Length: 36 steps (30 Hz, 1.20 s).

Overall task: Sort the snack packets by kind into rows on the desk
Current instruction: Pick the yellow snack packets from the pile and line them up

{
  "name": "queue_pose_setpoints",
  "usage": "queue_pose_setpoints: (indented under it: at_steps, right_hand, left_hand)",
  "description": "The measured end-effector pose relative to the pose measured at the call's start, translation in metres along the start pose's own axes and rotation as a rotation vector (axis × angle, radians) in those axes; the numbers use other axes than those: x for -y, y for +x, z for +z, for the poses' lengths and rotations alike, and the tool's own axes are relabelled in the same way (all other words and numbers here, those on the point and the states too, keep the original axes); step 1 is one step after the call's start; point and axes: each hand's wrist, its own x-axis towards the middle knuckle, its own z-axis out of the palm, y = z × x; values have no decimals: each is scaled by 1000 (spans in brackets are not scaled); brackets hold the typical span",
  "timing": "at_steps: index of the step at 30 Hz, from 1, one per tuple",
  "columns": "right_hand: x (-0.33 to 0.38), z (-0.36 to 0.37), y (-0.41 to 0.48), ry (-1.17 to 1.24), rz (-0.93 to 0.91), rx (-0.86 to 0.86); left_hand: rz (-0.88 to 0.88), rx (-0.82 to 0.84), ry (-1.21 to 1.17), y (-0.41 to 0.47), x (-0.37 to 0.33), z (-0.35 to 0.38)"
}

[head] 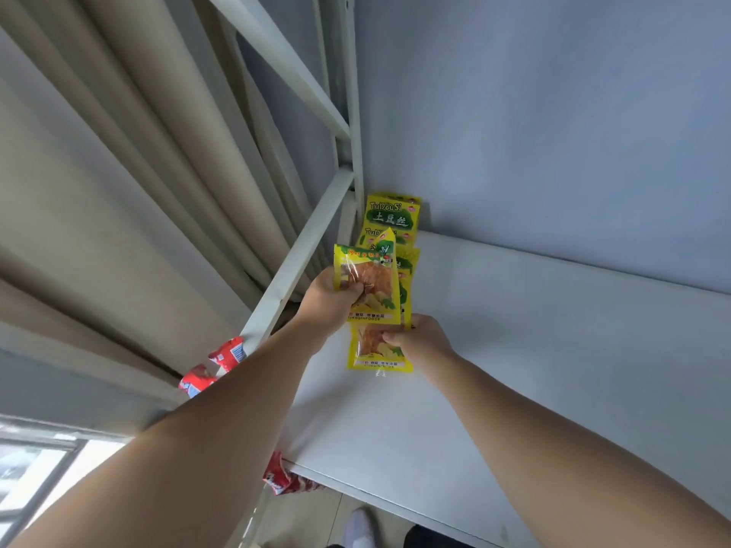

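Note:
My left hand [328, 302] grips a yellow packet with a clear window [370, 284], lifted a little above the white desk [534, 350]. My right hand [419, 340] pinches the top of a second yellow windowed packet [374, 352] that lies flat on the desk. Behind them a row of yellow-green potato-shred packets [391, 215] runs toward the far corner, partly hidden by the lifted packet. Red packets [227, 354] lie along the desk's left edge, mostly covered by my left forearm; another red packet [279, 478] sits at the near left corner.
A pale metal frame [300, 247] with slanted bars stands along the desk's left side, with beige curtains [118, 191] behind it. A blue-grey wall [553, 132] backs the desk. A window [35, 468] shows at the lower left, shoes [358, 526] below the desk's front edge.

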Motion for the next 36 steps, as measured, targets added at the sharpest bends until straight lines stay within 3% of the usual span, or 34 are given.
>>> queue_pose_setpoints:
  at_steps: [17,29,36]
  right_hand:
    - [-5,13,1,-283,-112,-107]
    - [-12,6,-1,-379,-97,-123]
    - [-18,5,1,-371,-116,-124]
  left_hand:
    - [-55,-40,31,14,6,8]
    - [-56,33,276,21,14,20]
    - [33,-19,400,22,26,22]
